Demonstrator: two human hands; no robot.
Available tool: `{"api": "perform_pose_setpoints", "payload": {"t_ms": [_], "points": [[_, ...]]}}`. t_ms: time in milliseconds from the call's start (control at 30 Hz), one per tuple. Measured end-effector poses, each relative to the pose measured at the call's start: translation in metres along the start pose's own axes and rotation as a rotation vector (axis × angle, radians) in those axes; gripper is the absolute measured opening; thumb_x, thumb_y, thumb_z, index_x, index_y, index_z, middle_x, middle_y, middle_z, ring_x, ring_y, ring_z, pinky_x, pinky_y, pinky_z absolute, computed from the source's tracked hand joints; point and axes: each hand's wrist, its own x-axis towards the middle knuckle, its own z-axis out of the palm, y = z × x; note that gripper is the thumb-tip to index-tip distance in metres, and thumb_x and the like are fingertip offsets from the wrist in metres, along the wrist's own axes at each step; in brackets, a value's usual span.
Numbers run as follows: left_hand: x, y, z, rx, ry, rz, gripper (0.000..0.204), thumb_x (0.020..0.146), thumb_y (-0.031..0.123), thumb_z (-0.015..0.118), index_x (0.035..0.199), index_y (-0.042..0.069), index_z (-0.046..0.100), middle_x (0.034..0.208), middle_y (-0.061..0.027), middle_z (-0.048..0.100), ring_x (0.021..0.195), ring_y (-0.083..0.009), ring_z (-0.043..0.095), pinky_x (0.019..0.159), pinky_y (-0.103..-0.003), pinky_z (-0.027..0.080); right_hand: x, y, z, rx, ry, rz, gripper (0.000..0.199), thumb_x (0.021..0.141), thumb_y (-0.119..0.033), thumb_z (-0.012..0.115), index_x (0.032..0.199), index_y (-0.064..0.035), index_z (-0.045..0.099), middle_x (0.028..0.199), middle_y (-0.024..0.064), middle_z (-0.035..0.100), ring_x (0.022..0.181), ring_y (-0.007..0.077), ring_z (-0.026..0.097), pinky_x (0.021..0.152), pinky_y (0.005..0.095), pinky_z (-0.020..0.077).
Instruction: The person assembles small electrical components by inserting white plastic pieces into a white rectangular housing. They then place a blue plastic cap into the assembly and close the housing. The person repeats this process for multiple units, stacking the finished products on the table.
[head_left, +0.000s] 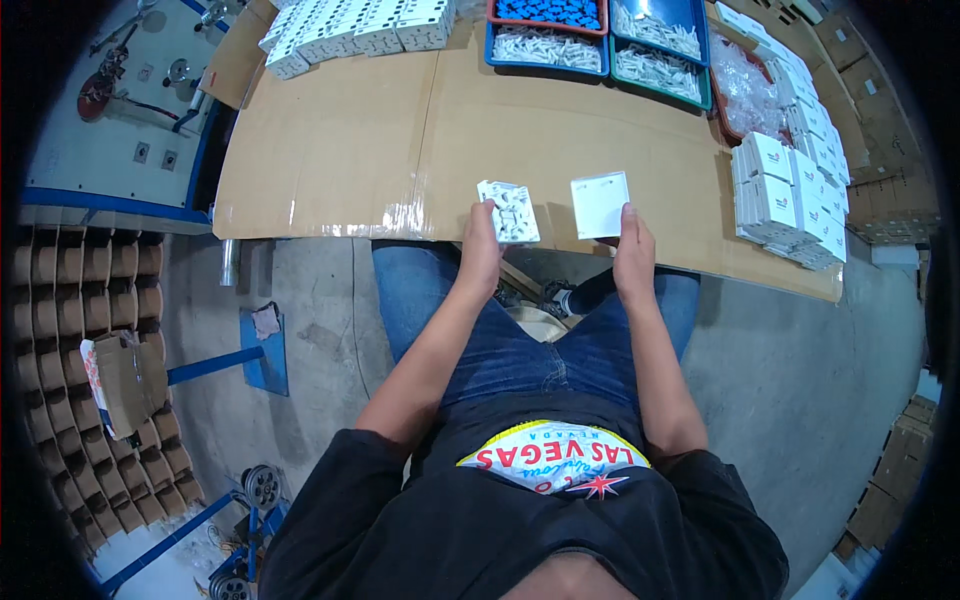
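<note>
From my feed, the left hand point(480, 250) covers the near edge of the ribbed white part point(509, 211), and its moulded detail is too small to read. The right hand point(633, 262) hides the lower corner of the flat white plate point(600, 204). At twelve o'clock the blue trays point(600, 40) are cut by the rim; their pale contents are perhaps small plastic pieces.
</note>
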Motion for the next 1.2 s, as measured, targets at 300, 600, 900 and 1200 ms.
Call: {"api": "perform_pose_setpoints", "payload": {"t_ms": [300, 600, 900, 1200], "points": [[0.094, -0.014, 0.008, 0.958, 0.029, 0.424, 0.043, 0.102, 0.029, 0.059, 0.121, -0.009, 0.061, 0.087, -0.0189, 0.069, 0.079, -0.0341, 0.070, 0.079, -0.047, 0.055, 0.077, 0.042, -0.011, -0.460, 0.207, -0.209, 0.030, 0.102, -0.026, 0.062, 0.106, 0.0031, 0.068, 0.085, 0.0204, 0.072, 0.080, 0.0363, 0.070, 0.073, 0.0474, 0.0527], [0.073, 0.003, 0.017, 1.446, 0.137, 0.805, 0.093, 0.080, 0.045, 0.082, 0.150, -0.004, 0.046, 0.141, -0.0230, 0.048, 0.133, -0.0393, 0.044, 0.111, -0.052, 0.037, 0.078, 0.034, -0.013, -0.844, 0.352, -0.303, 0.044, 0.092, -0.028, 0.072, 0.130, -0.0076, 0.065, 0.129, 0.0185, 0.065, 0.121, 0.0367, 0.061, 0.097, 0.0478, 0.0503], [0.067, -0.011, 0.015, 1.499, 0.132, 0.799, 0.107, 0.073, 0.050, 0.087, 0.154, -0.002, 0.041, 0.139, -0.0196, 0.049, 0.133, -0.0364, 0.044, 0.114, -0.051, 0.032, 0.060, 0.037, 0.000, -0.947, 0.245, -0.460, 0.054, 0.085, -0.040, 0.081, 0.127, -0.0082, 0.069, 0.142, 0.0151, 0.056, 0.134, 0.0346, 0.052, 0.111, 0.0507, 0.0385], [0.072, -0.010, 0.019, 1.483, 0.136, 0.781, 0.108, 0.074, 0.055, 0.086, 0.154, -0.001, 0.041, 0.144, -0.0189, 0.050, 0.139, -0.0366, 0.044, 0.116, -0.053, 0.031, 0.073, 0.049, -0.015, -0.870, 0.249, -0.464, 0.049, 0.085, -0.035, 0.081, 0.126, -0.0083, 0.070, 0.147, 0.0161, 0.056, 0.138, 0.0361, 0.050, 0.112, 0.0511, 0.0377]]}}
